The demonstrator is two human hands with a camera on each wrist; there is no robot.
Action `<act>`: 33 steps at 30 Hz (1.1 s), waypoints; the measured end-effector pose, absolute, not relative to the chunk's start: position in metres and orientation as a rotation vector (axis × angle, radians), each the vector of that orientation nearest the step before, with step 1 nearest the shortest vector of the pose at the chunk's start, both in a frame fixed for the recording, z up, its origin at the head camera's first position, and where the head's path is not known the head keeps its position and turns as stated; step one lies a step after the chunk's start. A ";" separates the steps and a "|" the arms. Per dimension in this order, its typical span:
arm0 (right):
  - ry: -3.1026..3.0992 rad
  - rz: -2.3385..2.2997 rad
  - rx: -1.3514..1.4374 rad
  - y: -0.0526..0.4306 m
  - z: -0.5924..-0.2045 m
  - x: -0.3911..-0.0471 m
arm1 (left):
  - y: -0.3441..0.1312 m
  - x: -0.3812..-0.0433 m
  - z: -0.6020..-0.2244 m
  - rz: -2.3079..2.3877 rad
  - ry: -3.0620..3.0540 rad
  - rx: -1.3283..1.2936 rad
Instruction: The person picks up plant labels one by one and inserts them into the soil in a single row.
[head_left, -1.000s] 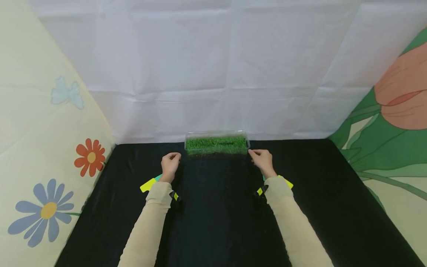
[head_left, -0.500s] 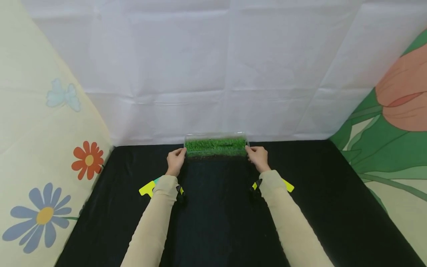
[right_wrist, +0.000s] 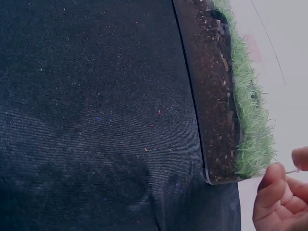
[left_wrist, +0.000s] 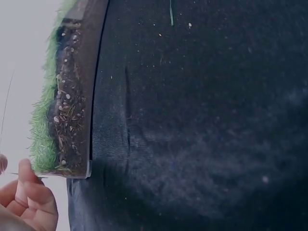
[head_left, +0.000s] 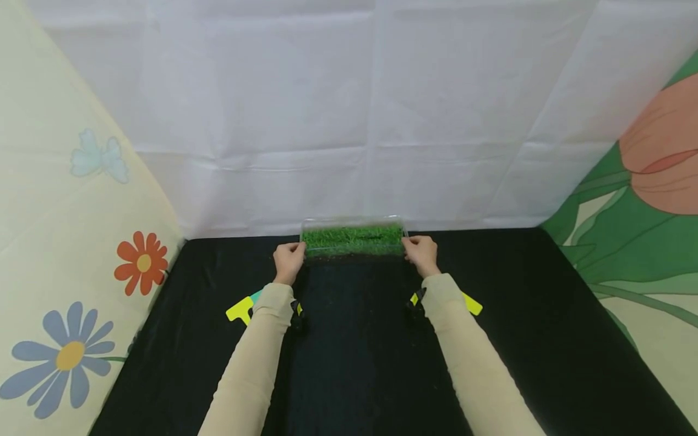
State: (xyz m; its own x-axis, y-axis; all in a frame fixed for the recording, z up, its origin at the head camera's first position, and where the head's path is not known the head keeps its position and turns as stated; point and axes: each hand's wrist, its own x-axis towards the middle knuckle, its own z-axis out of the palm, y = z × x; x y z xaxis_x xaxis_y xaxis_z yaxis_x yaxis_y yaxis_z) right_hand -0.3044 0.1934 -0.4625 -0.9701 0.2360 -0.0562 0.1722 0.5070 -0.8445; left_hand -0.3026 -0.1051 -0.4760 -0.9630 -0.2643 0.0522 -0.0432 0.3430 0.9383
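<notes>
A clear plastic box (head_left: 353, 248) of green grass (head_left: 351, 234) stands at the far edge of the black cloth. Through its wall, dark soil (left_wrist: 71, 96) with pale specks shows in the left wrist view. My left hand (head_left: 288, 261) pinches the box's left end near the front corner, with curled fingers (left_wrist: 36, 197) against the rim. At the opposite end, my right hand (head_left: 422, 254) grips the rim between thumb and fingers (right_wrist: 274, 192). The box's base appears to rest on the cloth.
Black cloth (head_left: 349, 351) covers the table, with small crumbs scattered on it. A white sheet (head_left: 327, 121) hangs right behind the box. Flower-printed panels (head_left: 71, 242) border the left and right sides.
Both hands have moved inward to the ends of the box and taken hold of its rim. The box itself looks unmoved; the head view has shifted slightly.
</notes>
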 end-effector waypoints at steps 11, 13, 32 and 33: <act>-2.585 1.603 -0.397 0.192 -0.466 -0.306 | -0.106 -0.305 -0.477 -1.851 -2.357 0.293; -2.582 1.610 -0.387 0.192 -0.466 -0.305 | -0.107 -0.305 -0.477 -1.878 -2.360 0.296; -2.577 1.633 -0.333 0.191 -0.462 -0.301 | -0.113 -0.300 -0.470 -1.941 -2.387 0.307; -2.578 1.634 -0.332 0.191 -0.462 -0.300 | -0.113 -0.299 -0.470 -1.942 -2.387 0.308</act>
State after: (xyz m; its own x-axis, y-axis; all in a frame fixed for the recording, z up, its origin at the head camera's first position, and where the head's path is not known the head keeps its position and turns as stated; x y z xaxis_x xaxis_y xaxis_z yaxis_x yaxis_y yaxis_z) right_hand -0.3002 0.1906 -0.4623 -0.9740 0.2197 -0.0547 0.1432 0.4109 -0.9004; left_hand -0.2988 -0.1133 -0.4702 -0.9790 -0.1846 -0.0868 -0.1225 0.1919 0.9737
